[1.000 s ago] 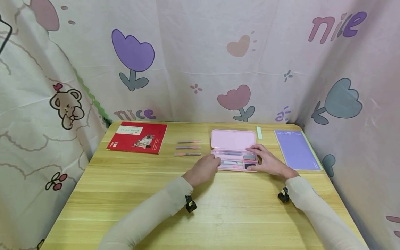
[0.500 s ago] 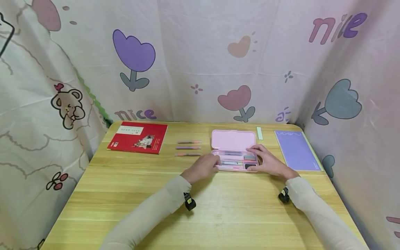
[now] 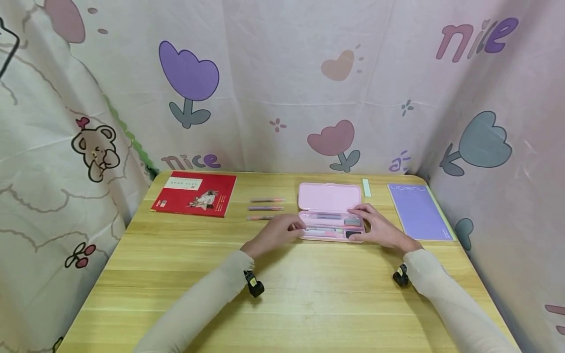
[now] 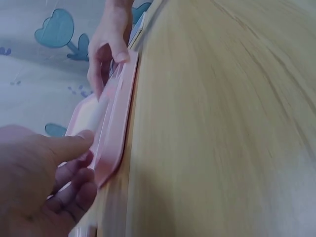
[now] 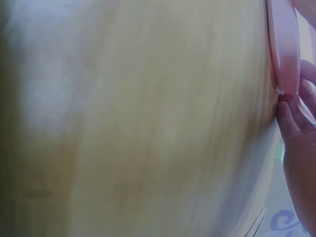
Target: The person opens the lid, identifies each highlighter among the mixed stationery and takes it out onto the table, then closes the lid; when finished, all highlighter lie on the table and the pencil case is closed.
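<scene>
Behind, a pale curtain point(image 3: 273, 63) printed with tulips; below it, a wood-grained surface point(image 3: 309, 304). Toward the far side, a pink pencil case point(image 3: 328, 197), lid laid back. At the case's left end, the left hand point(image 3: 273, 235): pinches the end of a white pen point(image 4: 100, 114), low over the case. At the case's right end, the right hand point(image 3: 381, 228): grips the near and hinge edges, thumb and fingers set apart. Inside the case, more pens, plus a grey block point(image 3: 352, 222) and a black block point(image 3: 353, 235). Left of the case, three slim pens point(image 3: 266, 209) side by side, then a red book point(image 3: 190, 193). Right of the case, a purple notebook point(image 3: 421, 213); just beside the lid, a pale green strip point(image 3: 366, 188).
</scene>
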Demonstrator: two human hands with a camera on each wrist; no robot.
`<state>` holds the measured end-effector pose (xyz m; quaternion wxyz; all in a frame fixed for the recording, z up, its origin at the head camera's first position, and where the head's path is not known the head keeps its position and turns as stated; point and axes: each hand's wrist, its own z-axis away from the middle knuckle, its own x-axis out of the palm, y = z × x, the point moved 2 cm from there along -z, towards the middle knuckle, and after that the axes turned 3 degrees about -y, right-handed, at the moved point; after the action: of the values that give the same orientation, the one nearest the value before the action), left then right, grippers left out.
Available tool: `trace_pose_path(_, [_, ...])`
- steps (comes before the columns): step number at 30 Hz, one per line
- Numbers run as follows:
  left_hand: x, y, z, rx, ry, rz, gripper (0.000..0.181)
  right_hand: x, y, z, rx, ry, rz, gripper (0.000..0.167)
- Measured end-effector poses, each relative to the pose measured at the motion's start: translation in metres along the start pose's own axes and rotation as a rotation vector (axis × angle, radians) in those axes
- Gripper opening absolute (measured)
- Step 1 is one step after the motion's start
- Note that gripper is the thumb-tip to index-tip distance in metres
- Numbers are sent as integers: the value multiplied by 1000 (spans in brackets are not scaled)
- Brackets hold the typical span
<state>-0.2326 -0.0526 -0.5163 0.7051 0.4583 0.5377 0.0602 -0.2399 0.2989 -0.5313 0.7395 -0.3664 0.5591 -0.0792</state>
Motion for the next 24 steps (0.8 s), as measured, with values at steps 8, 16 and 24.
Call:
trace_pose_path(8, [-36, -28, 35, -114, 89, 53, 8, 0, 1, 0, 1, -2, -1, 94])
trace_pose_path(16, [-65, -56, 72, -181, 111, 27, 10, -1, 3, -1, 9, -1, -1, 94])
trace_pose_path(24, [-70, -74, 88, -169, 154, -51, 9, 1, 3, -1, -5, 4, -3, 94])
